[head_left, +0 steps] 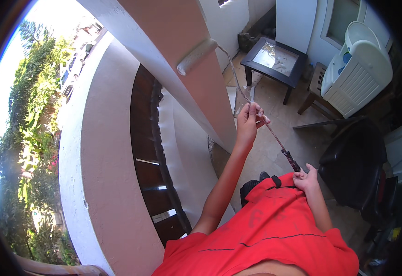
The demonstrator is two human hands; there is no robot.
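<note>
Your left hand [248, 120]: fingers pinching the thin rod [274, 135] partway along. Your right hand [307, 178]: at the butt of the dark handle [290, 160], index finger spread; whether the others grip, cannot tell. Rod: likely light, stiff, slightly springy; paint-smeared, perhaps slippery. Best holds: handle and lower rod. Far end: pale roller sleeve [196, 56], probably soft and wet, against the pink pillar [173, 23]; avoid gripping there.
</note>
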